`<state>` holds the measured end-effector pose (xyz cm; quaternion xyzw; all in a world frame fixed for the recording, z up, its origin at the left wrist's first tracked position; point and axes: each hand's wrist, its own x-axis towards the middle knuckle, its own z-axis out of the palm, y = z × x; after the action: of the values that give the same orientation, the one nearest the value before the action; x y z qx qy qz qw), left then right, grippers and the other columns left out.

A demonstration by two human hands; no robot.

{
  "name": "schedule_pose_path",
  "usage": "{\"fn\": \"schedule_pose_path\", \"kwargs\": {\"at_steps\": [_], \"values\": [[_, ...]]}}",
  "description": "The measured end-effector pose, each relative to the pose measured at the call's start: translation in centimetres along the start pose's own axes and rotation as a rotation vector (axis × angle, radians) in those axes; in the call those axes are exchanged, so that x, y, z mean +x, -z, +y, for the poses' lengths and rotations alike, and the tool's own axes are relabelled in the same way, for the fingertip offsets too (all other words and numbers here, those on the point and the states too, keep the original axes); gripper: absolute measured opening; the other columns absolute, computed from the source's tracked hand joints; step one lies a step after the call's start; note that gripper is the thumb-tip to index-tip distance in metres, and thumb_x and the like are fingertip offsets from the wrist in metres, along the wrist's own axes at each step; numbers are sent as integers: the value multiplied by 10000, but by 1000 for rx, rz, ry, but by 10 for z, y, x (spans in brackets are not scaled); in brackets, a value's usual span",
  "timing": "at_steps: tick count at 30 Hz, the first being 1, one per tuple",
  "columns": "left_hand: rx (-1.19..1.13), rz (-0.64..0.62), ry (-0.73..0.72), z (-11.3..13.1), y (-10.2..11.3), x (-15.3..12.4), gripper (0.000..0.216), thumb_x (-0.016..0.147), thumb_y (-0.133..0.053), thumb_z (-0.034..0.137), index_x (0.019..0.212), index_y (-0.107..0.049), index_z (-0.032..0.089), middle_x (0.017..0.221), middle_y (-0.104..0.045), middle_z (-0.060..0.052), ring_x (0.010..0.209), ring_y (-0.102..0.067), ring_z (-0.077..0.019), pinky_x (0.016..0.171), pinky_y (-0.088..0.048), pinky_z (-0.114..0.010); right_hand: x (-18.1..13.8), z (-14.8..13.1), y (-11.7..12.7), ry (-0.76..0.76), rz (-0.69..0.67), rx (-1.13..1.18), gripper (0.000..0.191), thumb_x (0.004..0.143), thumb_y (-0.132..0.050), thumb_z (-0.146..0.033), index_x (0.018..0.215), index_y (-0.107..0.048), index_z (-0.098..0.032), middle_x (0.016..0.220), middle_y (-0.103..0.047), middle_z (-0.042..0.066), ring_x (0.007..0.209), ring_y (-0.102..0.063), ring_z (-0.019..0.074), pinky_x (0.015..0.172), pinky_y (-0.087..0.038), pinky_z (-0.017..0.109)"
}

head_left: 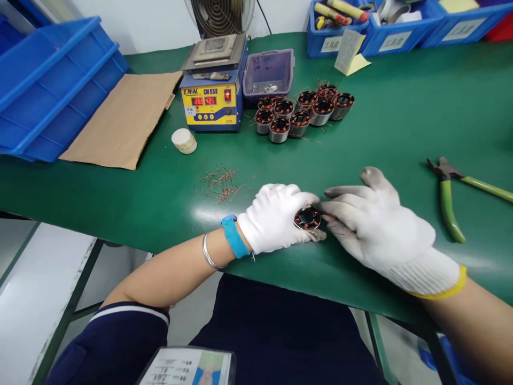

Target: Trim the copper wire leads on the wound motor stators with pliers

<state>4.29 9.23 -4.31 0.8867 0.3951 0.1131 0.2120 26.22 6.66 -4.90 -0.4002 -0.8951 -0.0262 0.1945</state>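
My left hand (pixel 276 216), in a white glove, is closed around a small motor stator (pixel 307 218). The stator's round top faces up, showing a black centre and copper windings inside a metal ring. Close by on the right is my gloved right hand (pixel 368 224), its thumb and some fingertips pinched together at the stator's edge while another finger is raised. Whatever the pinch holds is too small to make out. Cut copper wire bits (pixel 220 183) lie in a loose pile beyond my left hand. Several more stators (pixel 279 130) stand grouped farther back, with thin wires sticking out.
Green-handled cutting pliers (pixel 447 187) lie at the right. Behind are a solder pot (pixel 210 101) with a lit display, a purple bin (pixel 268 69) and blue tool boxes (pixel 332 43). A round white block (pixel 184 141), cardboard (pixel 124 117) and blue crates (pixel 56 80) occupy the left.
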Motion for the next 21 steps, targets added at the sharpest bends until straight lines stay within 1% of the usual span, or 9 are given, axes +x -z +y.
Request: {"fn": "schedule_pose_path", "kwargs": {"at_steps": [3,6,8,9,11,13,15,17,21], "values": [[32,-8,23,2,1,-1,606,821,-732,638,1224,-723,185,1078,-731,-118,1039,-706,-332,938,-499,-448,-7,9,4,27,-60,16,343,981,-424,-324,886,-745,-250,935,-792,87,863,-734,264,1096,-461,652],[25,-1,45,6,0,-2,635,797,-752,668,1210,-719,187,1077,-722,-112,1013,-716,-317,892,-515,-412,-20,21,19,-35,-55,77,297,981,-471,-338,845,-723,-260,924,-794,72,897,-746,260,1048,-533,567],[2,-14,74,8,0,-2,687,763,-757,722,1198,-712,193,1064,-715,-104,988,-723,-312,852,-525,-392,-25,24,28,-113,23,80,205,960,-530,-343,858,-691,-269,929,-789,71,987,-745,272,1021,-554,520],[-7,-17,96,8,0,-2,715,743,-757,748,1193,-708,194,1054,-711,-100,979,-725,-309,836,-527,-383,-24,22,31,-124,74,66,158,939,-578,-375,880,-680,-271,940,-786,80,1046,-736,294,1033,-543,530],[-14,-18,135,10,-1,-2,764,714,-752,786,1190,-696,190,1037,-703,-97,969,-728,-308,815,-529,-372,-18,12,33,-84,130,13,224,872,-669,-480,935,-684,-266,987,-785,109,1150,-698,376,1098,-453,644],[-2,-3,152,11,-2,-2,786,715,-733,805,1194,-685,183,1025,-697,-99,959,-729,-310,800,-528,-370,-8,-2,29,-25,66,-35,240,862,-663,-499,943,-712,-278,978,-790,105,1144,-691,422,1140,-297,775],[9,12,142,11,-3,-2,775,741,-701,813,1192,-682,182,1007,-693,-97,942,-732,-308,779,-523,-368,0,-12,22,-27,-42,-35,193,917,-567,-399,862,-725,-302,903,-789,72,1073,-714,397,1146,-221,816],[19,29,128,13,-4,-3,739,772,-673,806,1175,-684,187,993,-691,-92,931,-733,-303,761,-518,-363,2,-13,15,-42,-90,36,261,940,-496,-326,790,-709,-304,849,-773,56,1016,-731,343,1164,-283,770],[33,43,160,15,-5,-5,685,781,-688,776,1135,-683,189,979,-692,-89,913,-731,-297,742,-516,-353,-17,14,14,-123,-80,197,246,923,-519,-379,752,-664,-277,911,-772,76,1034,-734,317,1127,-453,657]]}}
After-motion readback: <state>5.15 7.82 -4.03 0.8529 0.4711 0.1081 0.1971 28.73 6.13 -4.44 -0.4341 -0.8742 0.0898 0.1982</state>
